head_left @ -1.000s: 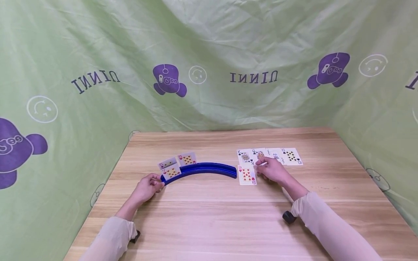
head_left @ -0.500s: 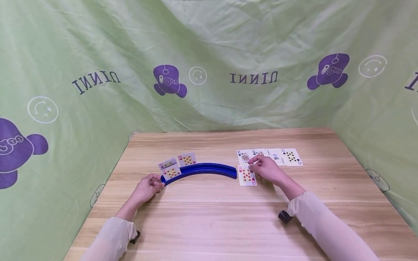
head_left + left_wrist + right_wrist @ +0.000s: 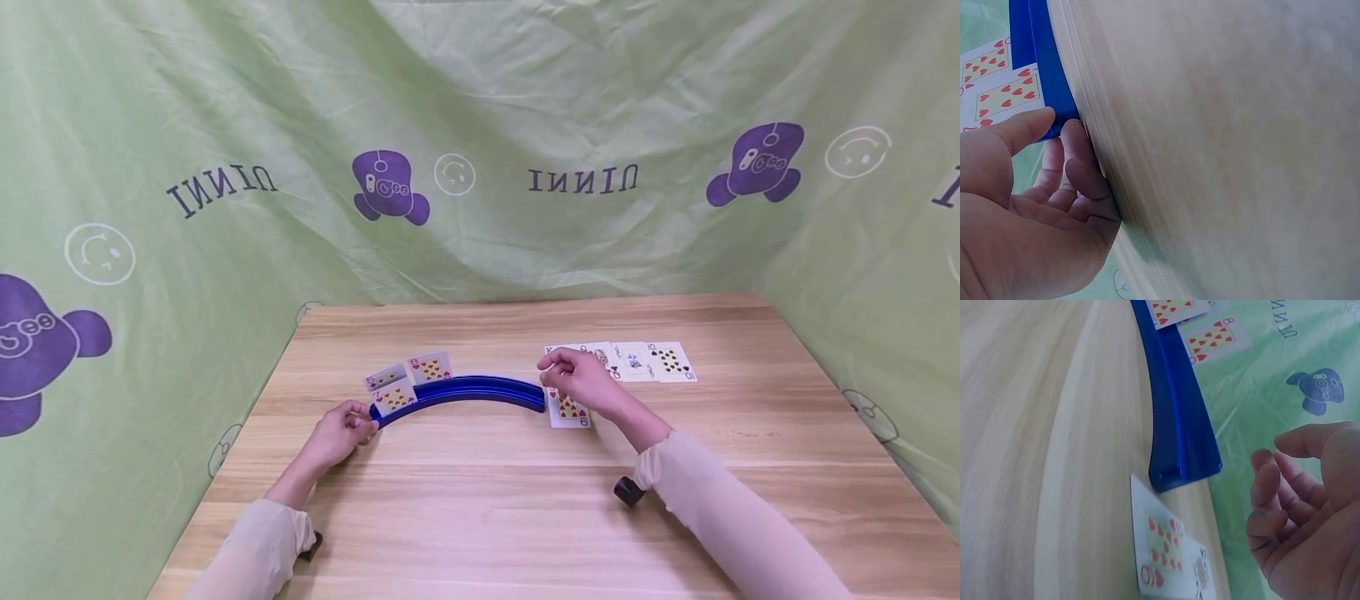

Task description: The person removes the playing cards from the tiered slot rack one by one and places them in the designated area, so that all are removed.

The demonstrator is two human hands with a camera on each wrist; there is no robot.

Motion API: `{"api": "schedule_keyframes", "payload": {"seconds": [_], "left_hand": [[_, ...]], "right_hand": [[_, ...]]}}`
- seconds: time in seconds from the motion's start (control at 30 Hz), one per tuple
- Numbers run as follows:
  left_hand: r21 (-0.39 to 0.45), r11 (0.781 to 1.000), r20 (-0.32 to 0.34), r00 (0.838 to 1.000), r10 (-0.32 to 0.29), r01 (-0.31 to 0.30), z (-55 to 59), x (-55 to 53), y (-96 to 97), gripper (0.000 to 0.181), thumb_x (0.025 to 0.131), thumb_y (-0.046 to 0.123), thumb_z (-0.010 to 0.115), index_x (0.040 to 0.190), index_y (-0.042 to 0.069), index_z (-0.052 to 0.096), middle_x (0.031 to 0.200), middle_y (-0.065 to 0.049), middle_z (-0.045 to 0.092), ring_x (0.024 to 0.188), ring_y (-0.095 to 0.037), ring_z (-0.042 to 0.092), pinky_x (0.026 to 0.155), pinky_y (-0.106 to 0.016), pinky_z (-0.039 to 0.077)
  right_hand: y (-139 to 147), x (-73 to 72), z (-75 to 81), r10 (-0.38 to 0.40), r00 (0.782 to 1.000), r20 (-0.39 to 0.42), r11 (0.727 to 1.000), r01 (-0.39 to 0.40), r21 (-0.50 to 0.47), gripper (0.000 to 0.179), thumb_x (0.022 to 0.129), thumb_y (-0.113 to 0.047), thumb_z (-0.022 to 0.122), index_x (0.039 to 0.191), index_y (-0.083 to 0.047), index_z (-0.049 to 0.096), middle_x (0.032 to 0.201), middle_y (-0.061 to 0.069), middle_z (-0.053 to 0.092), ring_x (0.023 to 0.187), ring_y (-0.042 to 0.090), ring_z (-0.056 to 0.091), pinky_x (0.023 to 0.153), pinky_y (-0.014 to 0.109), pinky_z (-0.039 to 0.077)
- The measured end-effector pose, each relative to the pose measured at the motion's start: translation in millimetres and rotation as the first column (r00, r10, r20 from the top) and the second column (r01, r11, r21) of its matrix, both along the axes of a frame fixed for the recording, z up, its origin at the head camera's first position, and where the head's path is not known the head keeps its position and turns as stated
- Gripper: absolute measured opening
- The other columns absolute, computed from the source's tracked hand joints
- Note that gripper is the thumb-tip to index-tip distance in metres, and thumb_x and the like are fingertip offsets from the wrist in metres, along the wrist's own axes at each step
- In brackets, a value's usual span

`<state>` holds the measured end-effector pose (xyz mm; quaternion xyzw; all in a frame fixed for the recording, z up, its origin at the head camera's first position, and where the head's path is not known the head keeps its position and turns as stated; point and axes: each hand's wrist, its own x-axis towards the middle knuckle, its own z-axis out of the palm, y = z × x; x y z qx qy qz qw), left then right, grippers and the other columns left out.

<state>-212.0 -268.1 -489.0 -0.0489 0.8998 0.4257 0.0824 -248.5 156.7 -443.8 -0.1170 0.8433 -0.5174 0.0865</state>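
My left hand point(image 3: 336, 435) pinches the left end of a curved blue playing-card holder point(image 3: 483, 387), thumb on one face and fingers behind, as the left wrist view shows. At that end a seven of hearts point(image 3: 394, 399) stands in the front slot. Behind it stand a five point(image 3: 384, 377) and an eight of hearts point(image 3: 430, 369). My right hand point(image 3: 592, 387) hovers with loosely bent fingers near the holder's right end. In the right wrist view nothing lies between its thumb and fingers. Beneath it a nine of hearts point(image 3: 1163, 547) lies on the table, partly covered in the head view.
Behind the right hand several cards lie in an overlapping row: a black ten point(image 3: 670, 361), a jack point(image 3: 633, 361), a queen point(image 3: 599, 357) and a king, mostly hidden by the hand. A green printed cloth point(image 3: 495, 242) hangs behind the wooden table point(image 3: 480, 500).
My right hand has moved left from the right side of the nine of hearts to above it, toward the holder. The left hand, holder and cards have stayed put.
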Motion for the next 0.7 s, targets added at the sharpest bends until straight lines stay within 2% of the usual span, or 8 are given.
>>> {"api": "schedule_keyframes", "payload": {"seconds": [0.1,0.33,0.53,0.7], "left_hand": [[-0.002,1.000,-0.001,1.000,0.000,0.000,-0.4,-0.1,-0.3,0.027,0.091,0.007,0.067,0.114,-0.003,0.056,0.084,-0.008,0.068,0.070,-0.013,0.057,0.060,-0.024,0.045],[0.012,1.000,0.003,1.000,-0.009,0.009,-1.4,-0.8,-1.1,0.028,0.091,0.007,0.067,0.115,-0.003,0.056,0.086,-0.010,0.069,0.070,-0.013,0.058,0.060,-0.024,0.046],[0.005,1.000,0.013,1.000,-0.007,0.007,-2.5,-0.6,-1.6,0.028,0.091,0.008,0.067,0.115,-0.002,0.056,0.086,-0.009,0.069,0.070,-0.013,0.058,0.060,-0.025,0.046],[-0.002,1.000,0.008,1.000,-0.006,0.006,-2.9,-1.4,-1.9,0.029,0.091,0.009,0.067,0.116,-0.002,0.056,0.087,-0.010,0.069,0.071,-0.014,0.059,0.060,-0.025,0.046]], "right_hand": [[-6.1,-1.3,2.6,0.002,1.000,-0.003,1.000,-0.002,-0.011,0.030,0.091,-0.014,0.065,0.116,0.001,0.063,0.094,0.014,0.071,0.080,0.038,0.066,0.072,0.047,0.056],[-19.2,-5.2,4.0,0.003,1.000,-0.016,1.000,-0.003,-0.029,0.029,0.091,-0.016,0.067,0.115,0.000,0.064,0.093,0.010,0.067,0.070,0.026,0.063,0.060,0.032,0.053],[-31.3,-9.1,3.1,0.006,0.999,-0.046,0.998,-0.009,-0.060,0.027,0.092,-0.015,0.067,0.113,0.001,0.065,0.092,0.010,0.066,0.067,0.020,0.062,0.063,0.033,0.054],[-43.3,-12.6,2.6,-0.003,0.998,-0.062,0.996,-0.002,-0.088,0.021,0.091,-0.014,0.068,0.109,-0.003,0.067,0.093,0.011,0.067,0.068,0.023,0.063,0.065,0.032,0.054]]}}
